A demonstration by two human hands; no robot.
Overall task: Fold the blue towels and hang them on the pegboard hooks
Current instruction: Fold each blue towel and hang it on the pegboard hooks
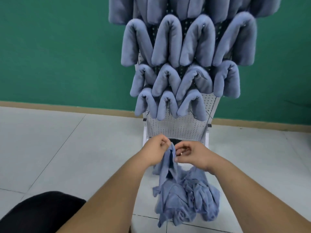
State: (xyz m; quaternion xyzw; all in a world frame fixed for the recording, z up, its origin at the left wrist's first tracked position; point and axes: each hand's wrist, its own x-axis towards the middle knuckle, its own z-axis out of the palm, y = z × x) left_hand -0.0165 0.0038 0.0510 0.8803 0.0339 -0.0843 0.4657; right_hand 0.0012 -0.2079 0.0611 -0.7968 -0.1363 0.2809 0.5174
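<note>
- I see the left hand (156,149) holding the top edge of a blue towel (168,163), its fingers (164,142) clenched on the cloth.
- The right hand (193,154) pinches the same edge just beside it, thumb and curled fingers on the fabric.
- The towel hangs down into a crumpled pile of blue towels (190,200) on the floor (67,148), near the foot of the pegboard (176,130).
- Folded towels (168,42) hang in rows on the pegboard.
</note>
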